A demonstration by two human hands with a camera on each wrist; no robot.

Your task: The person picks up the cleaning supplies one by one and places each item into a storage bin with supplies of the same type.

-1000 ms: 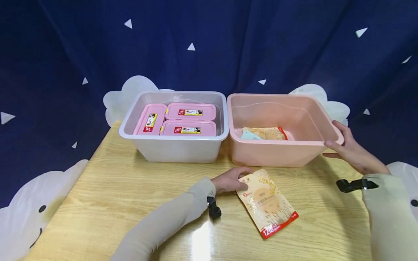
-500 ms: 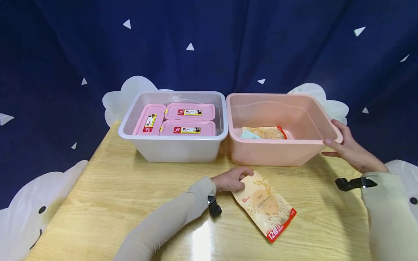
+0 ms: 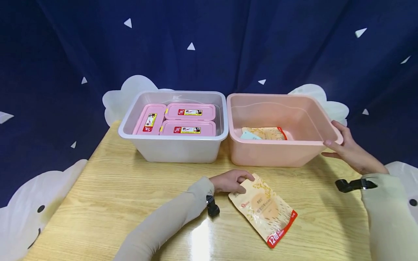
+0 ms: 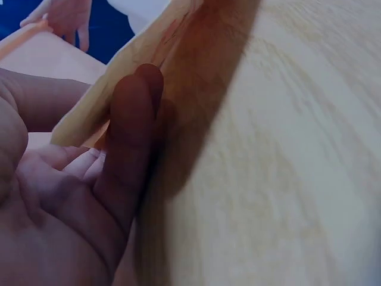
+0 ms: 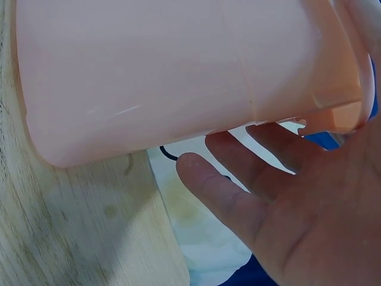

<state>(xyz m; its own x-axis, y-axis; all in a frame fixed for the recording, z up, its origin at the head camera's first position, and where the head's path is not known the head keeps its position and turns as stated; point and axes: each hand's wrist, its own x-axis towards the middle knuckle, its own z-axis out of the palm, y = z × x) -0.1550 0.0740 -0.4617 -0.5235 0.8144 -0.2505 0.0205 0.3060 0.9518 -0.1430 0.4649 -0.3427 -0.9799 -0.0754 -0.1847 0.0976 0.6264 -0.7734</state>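
A flat beige pouch (image 3: 263, 208) with a red strip along its bottom edge is slanted over the wooden table. My left hand (image 3: 230, 181) pinches its upper left corner; in the left wrist view the pouch edge (image 4: 89, 113) passes between thumb and fingers, slightly lifted. At the right end of the pink plastic bin (image 3: 271, 154), my right hand (image 3: 354, 154) holds the rim corner. Its thumb lies over the rim, while other fingers (image 5: 223, 190) extend below along the outer wall. Inside this bin lie a similar beige pouch (image 3: 269, 133) and a pale mint item (image 3: 250, 135), partly hidden by the front wall.
A pale grey bin (image 3: 179, 150) stands left of the pink one, their rims nearly touching. Several pink-lidded wipes packs (image 3: 189, 111) fill much of it. Behind the wooden table (image 3: 130, 195) hangs a dark blue curtain (image 3: 209, 43) with white triangles and clouds.
The pouch has shifted slightly left and toward me and turned a little, with my left hand staying at its upper corner. My right hand and both bins look unchanged.
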